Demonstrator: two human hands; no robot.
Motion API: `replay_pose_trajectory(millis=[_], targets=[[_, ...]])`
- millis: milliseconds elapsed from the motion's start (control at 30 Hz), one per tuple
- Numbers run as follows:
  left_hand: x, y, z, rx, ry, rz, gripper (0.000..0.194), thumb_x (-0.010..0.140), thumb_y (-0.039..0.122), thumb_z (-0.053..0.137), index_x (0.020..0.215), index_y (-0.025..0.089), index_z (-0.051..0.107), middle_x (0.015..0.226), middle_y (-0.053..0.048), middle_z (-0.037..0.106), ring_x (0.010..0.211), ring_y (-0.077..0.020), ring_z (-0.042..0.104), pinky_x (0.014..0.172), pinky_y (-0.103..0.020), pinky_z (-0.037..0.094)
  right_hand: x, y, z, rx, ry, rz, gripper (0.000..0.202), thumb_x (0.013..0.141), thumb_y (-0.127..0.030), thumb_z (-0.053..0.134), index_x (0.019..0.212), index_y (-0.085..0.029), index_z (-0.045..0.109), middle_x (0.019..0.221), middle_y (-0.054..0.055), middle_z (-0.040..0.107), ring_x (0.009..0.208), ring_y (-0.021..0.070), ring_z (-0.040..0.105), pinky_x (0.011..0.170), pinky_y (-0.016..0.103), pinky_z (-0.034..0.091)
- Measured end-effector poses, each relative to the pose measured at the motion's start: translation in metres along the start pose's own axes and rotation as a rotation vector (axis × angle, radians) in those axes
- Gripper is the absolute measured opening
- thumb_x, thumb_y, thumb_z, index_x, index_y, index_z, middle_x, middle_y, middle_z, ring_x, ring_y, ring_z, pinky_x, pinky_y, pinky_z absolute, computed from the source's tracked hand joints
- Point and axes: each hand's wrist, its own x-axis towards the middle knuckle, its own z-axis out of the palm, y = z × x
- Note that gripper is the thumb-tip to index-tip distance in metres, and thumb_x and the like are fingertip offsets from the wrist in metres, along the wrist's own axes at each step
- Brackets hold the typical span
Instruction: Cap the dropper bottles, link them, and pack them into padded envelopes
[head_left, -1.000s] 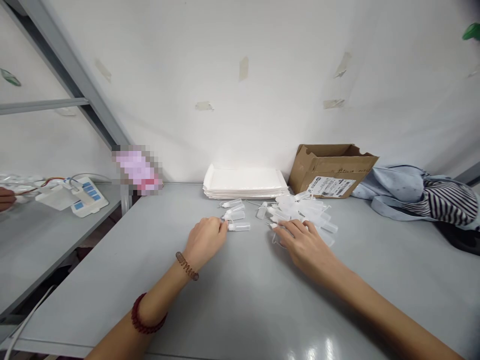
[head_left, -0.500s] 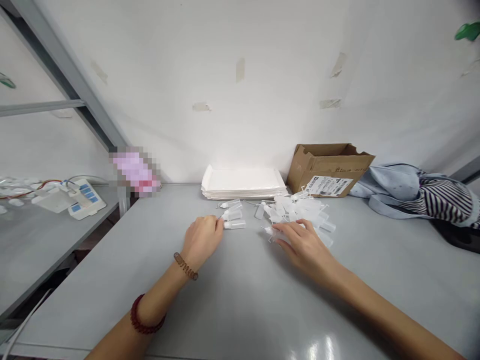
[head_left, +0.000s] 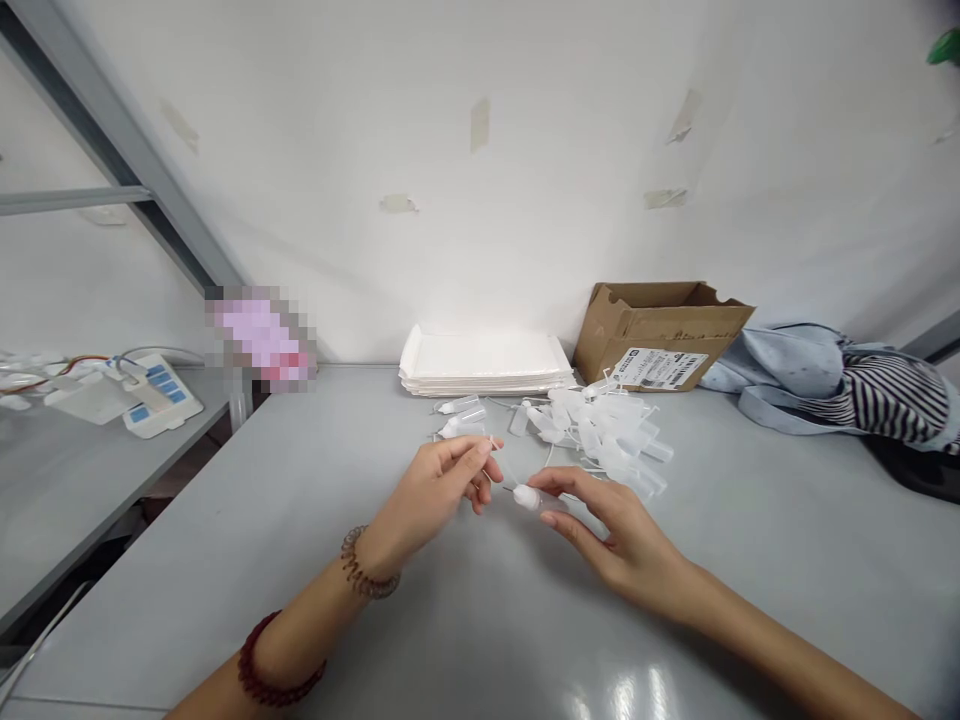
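Observation:
My right hand (head_left: pixel 622 535) grips a small translucent needle-tip bottle (head_left: pixel 551 500) between thumb and fingers. Its white neck and thin metal needle point left. My left hand (head_left: pixel 442 490) is closed in a pinch on the end of a thin white strap (head_left: pixel 493 443), which seems to run down to that bottle's neck. Just beyond my left hand lie a couple of similar bottles (head_left: pixel 469 405), partly covered by my fingers. A loose heap of several such bottles (head_left: pixel 611 430) with thin white straps spreads behind my right hand.
Against the wall rests a stack of white padded envelopes (head_left: pixel 487 362). An open cardboard box (head_left: pixel 664 335) with a label stands right of it. Light blue and striped fabric (head_left: pixel 832 395) lies at far right. On a lower surface at left are a white device (head_left: pixel 161 395) and wires.
My right hand has drawn one bottle out of the heap toward me. My left hand has moved right, away from the bottles at left, and now pinches the strap.

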Motion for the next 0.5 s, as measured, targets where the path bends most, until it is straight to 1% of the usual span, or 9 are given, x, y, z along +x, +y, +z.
replay_pose_trajectory(millis=[67, 133, 233, 333, 433, 500], targets=[[0.0002, 0.0003, -0.0022, -0.082, 0.021, -0.011, 0.033, 0.089, 0.04, 0.049, 0.075, 0.012, 0.061, 0.081, -0.004, 0.06, 0.056, -0.0081, 0.05, 0.06, -0.026, 0.044, 0.0004, -0.0034, -0.0014, 0.051, -0.017, 0.033, 0.023, 0.09, -0.018, 0.051, 0.112, -0.025, 0.051, 0.1, -0.001, 0.066, 0.091, 0.0119, 0.061, 0.08, 0.024, 0.048], [0.0, 0.0013, -0.0039, -0.153, 0.03, -0.016, 0.027, 0.088, 0.036, 0.052, 0.077, 0.013, 0.061, 0.079, -0.003, 0.058, 0.057, -0.0076, 0.049, 0.059, -0.025, 0.043, 0.0012, -0.0049, -0.0028, 0.095, -0.035, 0.059, 0.021, 0.09, -0.019, 0.05, 0.11, -0.026, 0.053, 0.099, -0.001, 0.065, 0.09, 0.0119, 0.061, 0.08, 0.024, 0.048], [0.0, 0.0027, -0.0045, -0.245, 0.042, -0.034, 0.023, 0.087, 0.034, 0.055, 0.082, 0.013, 0.063, 0.071, -0.001, 0.054, 0.058, -0.0084, 0.048, 0.056, -0.023, 0.041, 0.002, -0.0055, -0.0044, 0.153, -0.052, 0.098, 0.019, 0.091, -0.02, 0.049, 0.108, -0.025, 0.054, 0.097, -0.001, 0.065, 0.09, 0.0125, 0.06, 0.08, 0.025, 0.048], [0.0007, 0.0035, -0.0045, -0.328, 0.056, -0.038, 0.02, 0.085, 0.032, 0.06, 0.08, 0.013, 0.064, 0.068, 0.0, 0.054, 0.058, -0.0083, 0.049, 0.056, -0.023, 0.042, 0.0026, -0.0062, -0.0052, 0.2, -0.06, 0.131, 0.016, 0.091, -0.022, 0.048, 0.106, -0.024, 0.055, 0.094, 0.0, 0.064, 0.088, 0.0133, 0.06, 0.079, 0.027, 0.048], [0.0008, 0.0044, -0.005, -0.396, 0.025, -0.039, 0.018, 0.082, 0.028, 0.064, 0.076, 0.012, 0.065, 0.071, -0.001, 0.057, 0.063, -0.0091, 0.052, 0.061, -0.023, 0.044, 0.0039, -0.0072, -0.0052, 0.233, -0.064, 0.139, 0.015, 0.092, -0.023, 0.047, 0.105, -0.024, 0.055, 0.094, 0.0, 0.063, 0.087, 0.0133, 0.059, 0.079, 0.027, 0.048], [0.0001, 0.0053, -0.005, -0.417, -0.008, -0.055, 0.016, 0.081, 0.026, 0.066, 0.076, 0.011, 0.067, 0.071, -0.002, 0.059, 0.065, -0.0095, 0.054, 0.062, -0.023, 0.045, 0.0048, -0.0075, -0.0052, 0.244, -0.054, 0.145, 0.015, 0.092, -0.023, 0.047, 0.105, -0.024, 0.055, 0.095, 0.0, 0.063, 0.087, 0.0135, 0.059, 0.079, 0.027, 0.048]])
